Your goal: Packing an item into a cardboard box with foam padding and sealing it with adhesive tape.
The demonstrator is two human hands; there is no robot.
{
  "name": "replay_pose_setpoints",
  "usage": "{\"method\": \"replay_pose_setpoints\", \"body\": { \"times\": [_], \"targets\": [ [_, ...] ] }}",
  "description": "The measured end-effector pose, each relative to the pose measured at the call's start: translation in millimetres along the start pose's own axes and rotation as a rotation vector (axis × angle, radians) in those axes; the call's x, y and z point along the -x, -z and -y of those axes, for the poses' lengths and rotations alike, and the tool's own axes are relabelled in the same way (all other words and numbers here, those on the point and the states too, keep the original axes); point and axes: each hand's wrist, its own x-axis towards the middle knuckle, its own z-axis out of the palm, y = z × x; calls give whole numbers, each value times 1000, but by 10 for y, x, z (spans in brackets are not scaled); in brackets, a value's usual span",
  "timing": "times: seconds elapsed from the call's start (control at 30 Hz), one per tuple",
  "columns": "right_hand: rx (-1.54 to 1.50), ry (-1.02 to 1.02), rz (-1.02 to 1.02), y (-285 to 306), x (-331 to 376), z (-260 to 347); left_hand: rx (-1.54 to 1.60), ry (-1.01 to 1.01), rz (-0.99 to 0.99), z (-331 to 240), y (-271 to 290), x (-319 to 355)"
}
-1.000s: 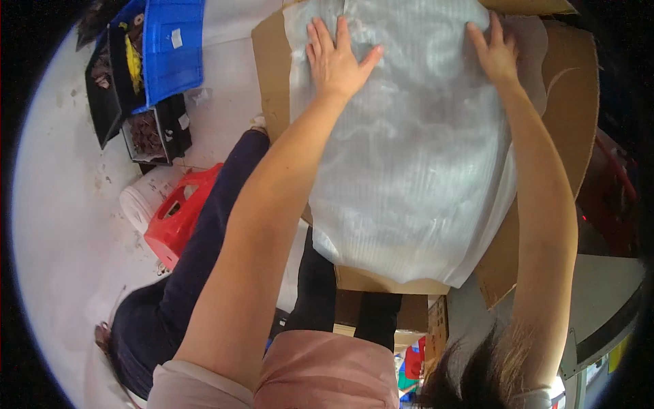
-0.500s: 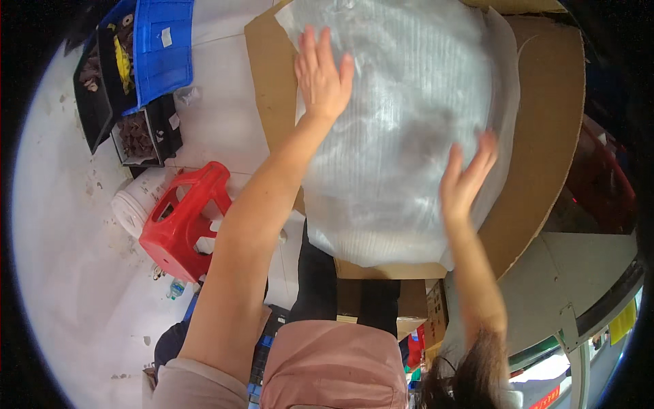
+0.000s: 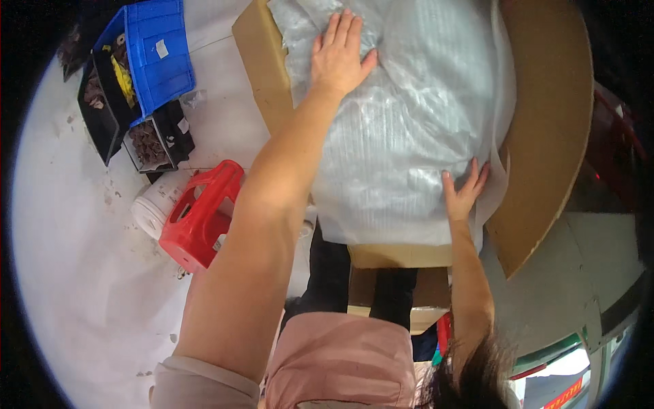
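Note:
A large translucent sheet of foam wrap (image 3: pixel 388 157) covers the top of an open cardboard box (image 3: pixel 545 129), creased around its middle. On the sheet's far left part lies my left hand (image 3: pixel 340 58), fingers stretched out and pressed flat. My right hand (image 3: pixel 464 194) rests on the sheet near its right front edge, fingers spread. Neither hand grips anything. Whatever lies under the sheet is hidden.
At the far left stand a blue bin (image 3: pixel 157 58) and black bins (image 3: pixel 150 143) with small brown pieces. A red plastic stool (image 3: pixel 201 218) and a white bucket (image 3: pixel 155 204) are on the floor at left. A grey metal panel (image 3: pixel 565 266) stands at right.
Both hands have come down onto the foam sheet, the left shifting right and the right moving nearer to me. The sheet is now pushed into creases.

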Motion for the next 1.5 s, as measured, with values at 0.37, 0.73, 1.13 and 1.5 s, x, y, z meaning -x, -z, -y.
{"method": "replay_pose_setpoints", "body": {
  "times": [0.37, 0.73, 1.13, 1.5],
  "targets": [
    [105, -426, -250, 347, 948, 167, -25, -614, 497, -698, 225, 2007],
    [41, -507, -39, 213, 800, -309, -220, -537, 537, -672, -202, 1928],
    [-1252, -1576, 114, 682, 2402, -949, 330, -458, 755, -1456, 464, 3341],
    [-314, -996, 78, 905, 2306, -495, 178, -143, 761, -1795, -135, 3003]
  ]
}}
